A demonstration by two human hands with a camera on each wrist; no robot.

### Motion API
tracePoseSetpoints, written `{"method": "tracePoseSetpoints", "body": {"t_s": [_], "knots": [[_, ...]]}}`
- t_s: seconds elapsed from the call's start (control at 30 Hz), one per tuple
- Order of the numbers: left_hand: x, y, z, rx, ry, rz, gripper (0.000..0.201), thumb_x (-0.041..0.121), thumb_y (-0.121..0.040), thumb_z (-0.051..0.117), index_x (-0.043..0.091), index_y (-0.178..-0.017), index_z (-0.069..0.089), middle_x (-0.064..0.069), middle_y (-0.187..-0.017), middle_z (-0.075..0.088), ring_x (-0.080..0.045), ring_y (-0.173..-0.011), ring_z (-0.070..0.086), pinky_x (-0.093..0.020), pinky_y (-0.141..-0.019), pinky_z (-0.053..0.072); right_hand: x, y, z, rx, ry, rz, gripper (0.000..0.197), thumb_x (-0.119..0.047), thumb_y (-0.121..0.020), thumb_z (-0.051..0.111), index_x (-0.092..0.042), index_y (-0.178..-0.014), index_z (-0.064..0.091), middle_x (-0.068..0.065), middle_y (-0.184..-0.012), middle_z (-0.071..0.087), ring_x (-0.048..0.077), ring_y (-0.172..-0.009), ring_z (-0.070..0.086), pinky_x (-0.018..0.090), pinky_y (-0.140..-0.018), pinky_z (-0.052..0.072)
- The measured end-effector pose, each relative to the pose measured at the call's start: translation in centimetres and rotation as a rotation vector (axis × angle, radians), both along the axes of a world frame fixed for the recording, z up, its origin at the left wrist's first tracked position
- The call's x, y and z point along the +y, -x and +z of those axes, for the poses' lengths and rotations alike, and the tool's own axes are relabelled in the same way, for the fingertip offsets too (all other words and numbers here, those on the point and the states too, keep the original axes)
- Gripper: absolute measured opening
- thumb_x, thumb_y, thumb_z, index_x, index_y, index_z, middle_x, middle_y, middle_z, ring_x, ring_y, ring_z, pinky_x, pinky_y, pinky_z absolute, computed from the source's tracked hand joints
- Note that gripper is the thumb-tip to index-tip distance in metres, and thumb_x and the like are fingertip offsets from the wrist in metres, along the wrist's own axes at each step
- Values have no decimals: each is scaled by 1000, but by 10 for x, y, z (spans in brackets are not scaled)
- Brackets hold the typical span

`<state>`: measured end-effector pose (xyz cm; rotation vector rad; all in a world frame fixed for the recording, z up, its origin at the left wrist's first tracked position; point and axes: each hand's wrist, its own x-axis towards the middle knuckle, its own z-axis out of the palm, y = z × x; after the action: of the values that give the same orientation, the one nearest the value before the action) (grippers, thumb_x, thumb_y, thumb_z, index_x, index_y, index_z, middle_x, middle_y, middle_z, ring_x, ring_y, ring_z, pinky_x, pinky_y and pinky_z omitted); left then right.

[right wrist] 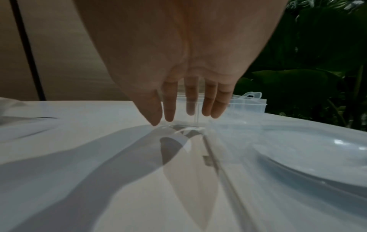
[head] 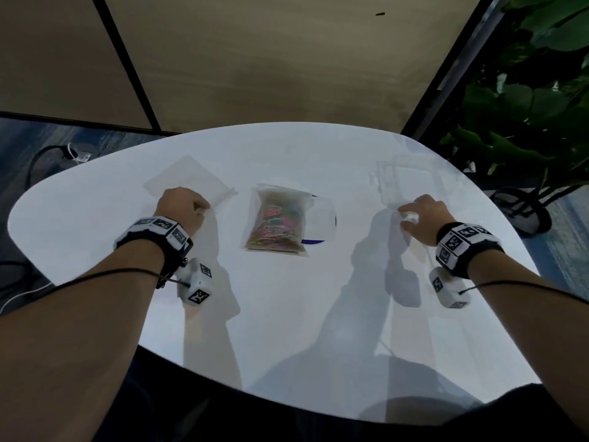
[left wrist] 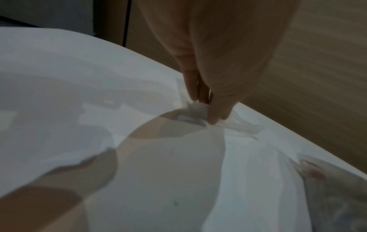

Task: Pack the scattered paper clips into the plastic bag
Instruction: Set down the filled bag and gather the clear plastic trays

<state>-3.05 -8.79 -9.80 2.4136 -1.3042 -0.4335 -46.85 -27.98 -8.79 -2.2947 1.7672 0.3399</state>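
Two hands apart on the worktop (head: 287, 314): left hand (head: 181, 208) pinching an empty plastic bag (head: 188, 178), right hand (head: 420, 218) spread over a barely visible clear box (right wrist: 246, 103); bagged paper clips (head: 275, 223) between

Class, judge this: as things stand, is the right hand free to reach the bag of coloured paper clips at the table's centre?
Probably yes: the right hand hovers open over a clear plastic box, holding nothing, and bare table separates it from the bag of coloured paper clips.
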Motion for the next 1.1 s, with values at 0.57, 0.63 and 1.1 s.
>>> {"method": "tracePoseSetpoints", "body": {"t_s": [0.57, 0.63, 1.1], "knots": [[-22, 174, 98, -13, 338, -408, 40, 2, -91, 51, 22, -117, 74, 3, -91, 53, -15, -84, 53, -21, -77, 40, 116, -48, 58, -356, -574, 248, 23, -20, -92, 60, -19, -113, 71, 8, -115, 69, 20, -93, 65, 33, -89, 54], [-16, 198, 87, 21, 296, -538, 46, -3, -91, 48, 21, -122, 71, 5, -106, 55, -16, -93, 56, -27, -85, 48, 103, -23, 73, -573, -585, 109, 22, -3, -88, 56, -14, -88, 75, 6, -88, 73, 17, -76, 66, 32, -79, 58], [-51, 273, 26, -76, -293, -959, 42, 25, -91, 39, 25, -127, 61, 2, -126, 67, -16, -123, 58, -42, -124, 11, 50, 141, 9, -70, -218, -451, 138, -72, -43, 83, -29, -152, 10, 11, -149, 26, 40, -138, 33, 54, -108, 37]]}}
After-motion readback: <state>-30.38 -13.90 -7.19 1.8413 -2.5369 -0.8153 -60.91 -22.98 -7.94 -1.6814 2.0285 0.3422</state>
